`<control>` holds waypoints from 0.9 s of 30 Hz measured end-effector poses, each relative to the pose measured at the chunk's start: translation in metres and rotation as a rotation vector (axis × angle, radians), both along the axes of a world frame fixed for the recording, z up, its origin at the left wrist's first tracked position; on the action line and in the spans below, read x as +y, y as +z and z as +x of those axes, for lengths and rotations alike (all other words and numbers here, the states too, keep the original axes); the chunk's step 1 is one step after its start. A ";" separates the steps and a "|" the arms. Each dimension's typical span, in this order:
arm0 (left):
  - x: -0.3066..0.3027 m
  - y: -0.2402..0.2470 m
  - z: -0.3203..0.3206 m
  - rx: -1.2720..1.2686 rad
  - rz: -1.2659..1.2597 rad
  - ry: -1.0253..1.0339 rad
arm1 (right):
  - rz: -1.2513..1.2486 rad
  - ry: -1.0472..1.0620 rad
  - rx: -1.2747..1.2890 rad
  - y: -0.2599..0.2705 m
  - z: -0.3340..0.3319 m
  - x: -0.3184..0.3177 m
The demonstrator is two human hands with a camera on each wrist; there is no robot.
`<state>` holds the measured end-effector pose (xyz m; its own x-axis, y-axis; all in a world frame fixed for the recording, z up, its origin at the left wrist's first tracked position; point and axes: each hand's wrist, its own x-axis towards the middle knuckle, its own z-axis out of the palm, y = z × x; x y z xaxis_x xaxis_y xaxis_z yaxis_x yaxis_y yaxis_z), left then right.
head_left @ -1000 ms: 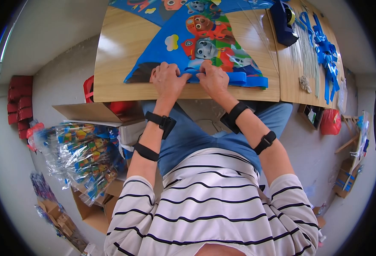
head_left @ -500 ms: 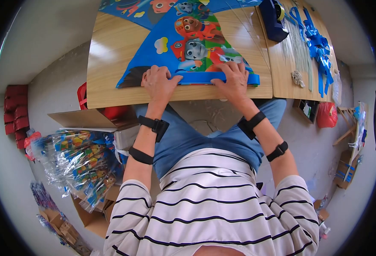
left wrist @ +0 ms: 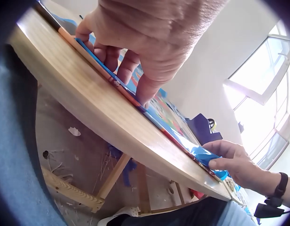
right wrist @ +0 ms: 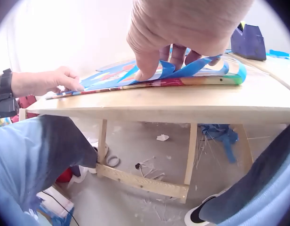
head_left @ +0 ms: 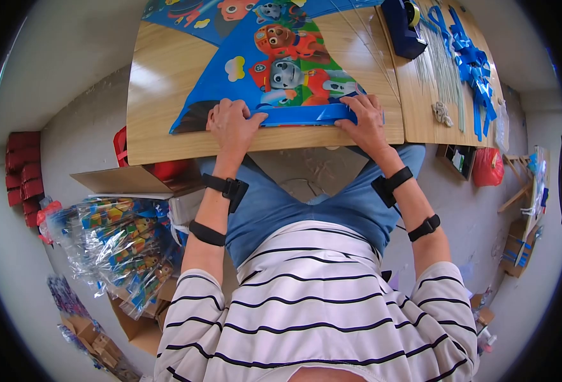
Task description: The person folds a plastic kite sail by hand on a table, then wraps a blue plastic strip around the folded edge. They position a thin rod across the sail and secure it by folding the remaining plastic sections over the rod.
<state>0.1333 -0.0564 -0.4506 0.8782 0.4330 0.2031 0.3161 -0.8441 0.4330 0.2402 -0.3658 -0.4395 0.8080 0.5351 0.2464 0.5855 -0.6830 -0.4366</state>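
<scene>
pinching the blue kite hem, left hand and right hand had it folded over; right end lay uncreased.

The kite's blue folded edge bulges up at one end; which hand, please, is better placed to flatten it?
Likely right: the right hand holds the bulging folded edge; the left hand pinches the flat end.

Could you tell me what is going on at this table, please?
A person at a wooden table is folding the blue edge strip of a cartoon-printed kite. The left hand pinches one end of the strip; the right hand pinches the raised fold at the other. A tape dispenser, thin rods and blue ribbons lie aside.
</scene>
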 end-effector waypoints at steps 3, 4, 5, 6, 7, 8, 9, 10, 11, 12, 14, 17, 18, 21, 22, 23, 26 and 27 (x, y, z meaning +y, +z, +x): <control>0.000 0.000 0.000 0.018 -0.004 0.004 | -0.016 0.018 -0.091 0.004 -0.003 -0.001; 0.000 0.000 0.000 0.018 -0.004 0.003 | -0.016 0.028 -0.116 0.007 -0.005 0.000; 0.000 0.001 0.000 0.018 -0.004 0.002 | -0.017 0.037 -0.142 0.013 -0.006 0.003; 0.000 0.001 0.000 0.018 -0.005 0.001 | -0.016 0.073 -0.157 0.020 -0.006 0.006; 0.000 0.000 0.000 0.009 0.004 -0.003 | -0.016 0.107 -0.172 0.026 -0.007 0.011; 0.000 0.000 0.000 -0.001 0.012 -0.007 | -0.015 0.142 -0.187 0.030 -0.007 0.013; 0.001 -0.001 0.001 -0.010 0.021 -0.011 | -0.003 0.147 -0.154 0.028 -0.006 0.014; 0.001 -0.002 0.000 -0.016 0.015 -0.012 | 0.009 0.153 -0.121 0.025 -0.003 0.015; 0.000 -0.001 0.000 -0.022 0.009 -0.012 | 0.022 0.160 -0.088 0.021 -0.001 0.016; 0.001 -0.001 0.000 -0.027 0.003 -0.010 | 0.022 0.138 -0.070 0.019 0.000 0.016; 0.001 -0.001 -0.001 -0.037 0.007 -0.008 | 0.020 0.094 -0.032 0.017 0.001 0.013; 0.000 -0.001 0.000 -0.034 -0.009 -0.009 | 0.005 0.102 0.006 0.017 0.001 0.008; 0.000 0.000 0.000 -0.030 -0.016 -0.007 | 0.006 0.110 -0.003 0.016 0.001 0.006; 0.001 0.001 0.000 -0.018 -0.004 -0.014 | -0.015 0.151 -0.052 0.013 0.003 0.004; 0.000 0.002 0.000 -0.015 -0.003 -0.011 | -0.039 0.175 -0.082 0.012 0.004 0.004; 0.000 0.002 0.000 -0.013 -0.003 -0.008 | -0.063 0.200 -0.111 0.011 0.005 0.003; 0.000 0.002 0.000 -0.018 -0.002 -0.006 | -0.098 0.225 -0.189 0.009 0.002 0.002; 0.000 0.002 0.000 -0.022 -0.002 -0.006 | -0.102 0.223 -0.189 0.008 0.002 0.001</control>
<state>0.1333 -0.0564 -0.4490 0.8762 0.4279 0.2218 0.3012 -0.8453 0.4412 0.2421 -0.3647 -0.4316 0.6125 0.7241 0.3170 0.7904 -0.5629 -0.2416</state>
